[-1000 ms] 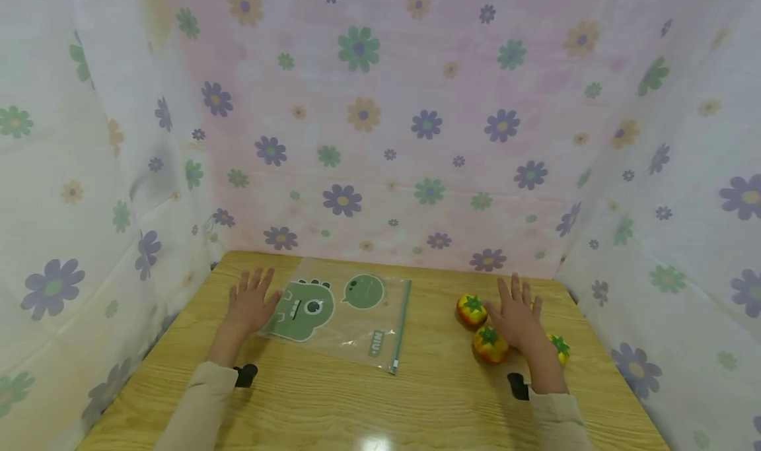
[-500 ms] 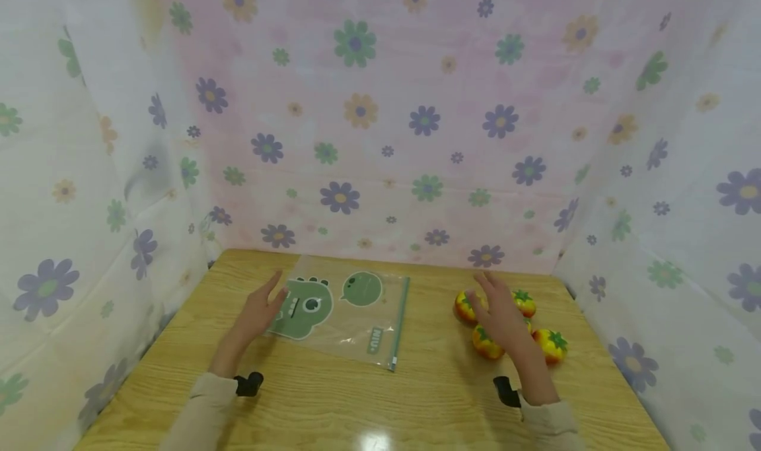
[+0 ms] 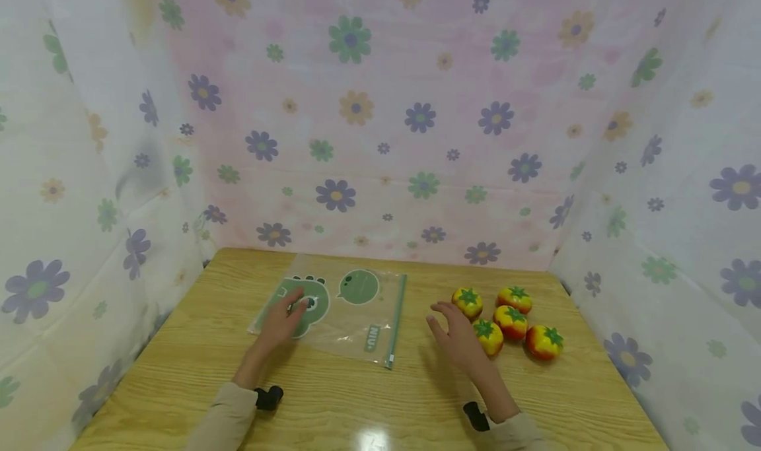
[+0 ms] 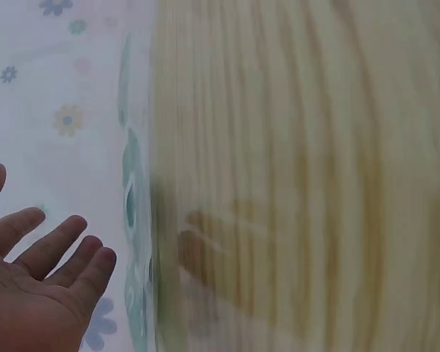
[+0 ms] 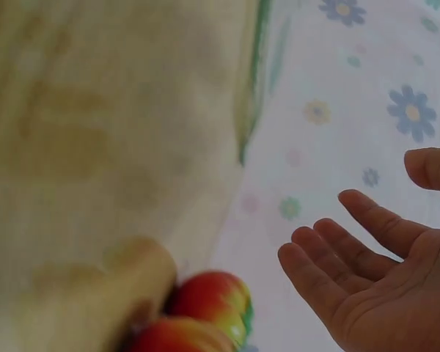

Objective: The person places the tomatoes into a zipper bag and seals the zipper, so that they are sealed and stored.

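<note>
While left hand (image 3: pixel 281 322) overhangs bag (image 3: pixel 357 322) | right hand (image 3: pixel 459 337) beside 5 fruits (image 3: pixel 510 323) | both unclenched, empty

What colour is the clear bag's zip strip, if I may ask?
The zip strip is muted green, best seen in the head view.

Compared with a second ago, both hands are drawn inward, nearer to each other. The left hand (image 3: pixel 278 323), at first held by the left side of the clear bag (image 3: pixel 353 335), is now held over the green monster print (image 3: pixel 320 299), whose eye is partly covered by it. The right hand (image 3: pixel 456 337) is shifted left, from above the yellow-and-red fruits (image 3: pixel 510 327) to the table (image 3: pixel 436 398) side between them and the bag; its fingers, at first spread, are now bent. Five fruits are thereby exposed, where fewer are seen at first. The black wrist pieces (image 3: pixel 270 398) are carried inward as well.
</note>
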### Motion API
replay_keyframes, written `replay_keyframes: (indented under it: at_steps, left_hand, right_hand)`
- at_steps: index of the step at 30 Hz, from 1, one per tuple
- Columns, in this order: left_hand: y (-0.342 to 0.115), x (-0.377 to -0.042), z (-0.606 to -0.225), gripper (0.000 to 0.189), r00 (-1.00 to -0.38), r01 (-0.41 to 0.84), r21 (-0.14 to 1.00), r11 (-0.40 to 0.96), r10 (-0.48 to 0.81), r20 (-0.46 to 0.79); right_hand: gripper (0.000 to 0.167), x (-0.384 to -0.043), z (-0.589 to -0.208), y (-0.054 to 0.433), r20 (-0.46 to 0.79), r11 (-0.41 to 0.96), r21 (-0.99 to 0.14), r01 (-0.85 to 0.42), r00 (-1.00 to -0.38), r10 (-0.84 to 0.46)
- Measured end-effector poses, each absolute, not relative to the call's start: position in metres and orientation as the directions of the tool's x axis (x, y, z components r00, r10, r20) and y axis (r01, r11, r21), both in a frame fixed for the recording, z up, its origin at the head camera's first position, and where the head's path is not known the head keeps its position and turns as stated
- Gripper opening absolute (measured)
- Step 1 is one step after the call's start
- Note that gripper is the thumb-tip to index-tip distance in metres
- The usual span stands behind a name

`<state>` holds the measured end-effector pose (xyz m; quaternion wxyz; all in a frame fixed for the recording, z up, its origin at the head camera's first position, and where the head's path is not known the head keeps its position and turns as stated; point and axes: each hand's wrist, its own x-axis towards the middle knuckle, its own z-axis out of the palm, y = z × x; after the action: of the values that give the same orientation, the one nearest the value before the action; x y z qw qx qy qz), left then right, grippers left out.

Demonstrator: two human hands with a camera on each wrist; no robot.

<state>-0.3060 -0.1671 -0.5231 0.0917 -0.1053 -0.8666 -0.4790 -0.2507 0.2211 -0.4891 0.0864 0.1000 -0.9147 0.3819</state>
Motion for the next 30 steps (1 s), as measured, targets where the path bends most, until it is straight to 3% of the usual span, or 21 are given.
replay_keyframes:
  at_steps: [7, 16, 24, 30]
  left_hand:
    - [-0.145, -0.307, -0.521, 0.046, -0.976, 0.219, 0.906, 0.362, 0.087, 0.201]
    - [-0.119, -0.306, -0.522, 0.051, -0.988, 0.001, 0.999, 0.047, 0.156, -0.006]
    - [-0.095, -0.309, -0.523, 0.053, -0.967, -0.024, 0.999, -0.043, 0.254, -0.013]
    - [-0.074, -0.311, -0.522, 0.053, -0.961, -0.043, 0.995, -0.087, 0.275, -0.018]
  right_hand:
    - [0.04, -0.253, -0.513, 0.208, 0.115, 0.578, -0.802, -0.15, -0.989, -0.097]
    - [0.046, -0.267, -0.516, 0.199, -0.037, 0.375, -0.927, 0.002, -0.995, -0.088]
    - [0.055, -0.277, -0.514, 0.195, -0.129, 0.077, -0.99, 0.119, -0.981, -0.148]
    - [0.056, -0.289, -0.517, 0.19, -0.176, -0.03, -0.983, 0.182, -0.974, -0.143]
